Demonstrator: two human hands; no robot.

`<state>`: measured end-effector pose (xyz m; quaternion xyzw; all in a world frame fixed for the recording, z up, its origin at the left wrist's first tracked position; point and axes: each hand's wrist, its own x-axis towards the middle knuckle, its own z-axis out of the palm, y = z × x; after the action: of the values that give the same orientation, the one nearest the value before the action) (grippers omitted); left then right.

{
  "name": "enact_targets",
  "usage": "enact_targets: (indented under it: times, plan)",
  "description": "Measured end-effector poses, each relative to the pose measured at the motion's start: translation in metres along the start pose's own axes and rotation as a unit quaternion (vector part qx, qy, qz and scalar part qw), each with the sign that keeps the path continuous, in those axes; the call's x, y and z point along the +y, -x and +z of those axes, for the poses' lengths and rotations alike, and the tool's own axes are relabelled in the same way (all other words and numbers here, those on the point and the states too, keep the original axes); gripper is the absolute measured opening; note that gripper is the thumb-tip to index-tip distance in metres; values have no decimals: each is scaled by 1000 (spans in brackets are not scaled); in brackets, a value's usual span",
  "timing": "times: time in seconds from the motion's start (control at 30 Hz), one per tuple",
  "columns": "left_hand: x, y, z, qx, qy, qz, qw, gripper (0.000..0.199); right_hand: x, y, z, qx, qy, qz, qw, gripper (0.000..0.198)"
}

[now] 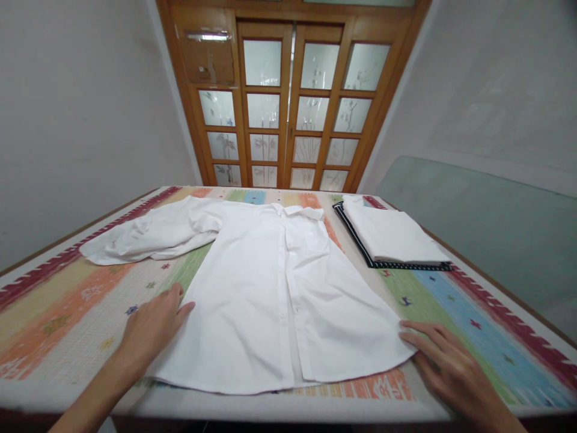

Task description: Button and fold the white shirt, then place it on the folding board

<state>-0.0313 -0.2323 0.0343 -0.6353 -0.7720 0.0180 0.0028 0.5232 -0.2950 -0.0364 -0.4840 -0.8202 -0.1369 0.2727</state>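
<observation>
1 patterned tablecloth [67, 316] runs past the lower corners. On it, centred, 1 white shirt [238, 300] lies spread front up; 1 sleeve reaches left, the other is out of sight. Right of it, 1 folded white cloth [396, 237] mostly hides 1 black striped cloth [406, 265]. 2 hands flank the shirt: left hand [153, 322] curled, right hand [451, 361] with fingertips on the hem corner; I cannot tell whether either grips.
</observation>
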Motion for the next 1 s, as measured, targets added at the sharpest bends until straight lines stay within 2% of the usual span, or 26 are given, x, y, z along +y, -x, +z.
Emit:
enact_targets:
  times: [0.07, 0.13, 0.23, 0.33, 0.43, 0.47, 0.53, 0.63, 0.73, 0.8, 0.9, 1.0]
  plan:
    - [10, -12, -9, 29, 36, 38, 998, 37, -4, -6, -1, -2, -2, 0, 1000, 23]
    - [28, -27, -19, 23, 109, 92, 990, 38, -8, -12, -1, -3, 1, -15, 1000, 24]
    - [69, -57, -31, -7, 223, 189, 956, 35, -12, -17, 3, -4, 6, -43, 999, 27]
    - [118, -92, -33, -54, 321, 231, 917, 30, -16, -18, 6, -4, 8, -58, 998, 29]
    - [169, -128, -25, -149, 424, 208, 869, 27, -20, -17, 6, 13, 5, -59, 998, 29]
    - [184, -139, -20, -158, 437, 190, 865, 25, -21, -16, 5, 19, 3, -58, 998, 29]
    - [212, -157, -10, -152, 438, 150, 873, 29, -22, -15, 3, 29, 2, -59, 998, 30]
    - [242, -176, 6, -96, 449, 109, 882, 48, -25, -15, -1, 29, 0, -64, 998, 32]
    - [255, -188, 17, -37, 508, 104, 854, 54, -26, -18, -8, 2, -20, -64, 998, 30]
    - [253, -194, 20, -8, 546, 114, 830, 51, -25, -24, -12, -21, -49, -59, 997, 29]
    - [236, -200, 23, 30, 574, 137, 807, 38, -19, -42, -16, -19, -92, -34, 995, 30]
    - [216, -204, 29, 42, 582, 122, 803, 29, -11, -78, -13, -15, -128, 30, 991, 27]
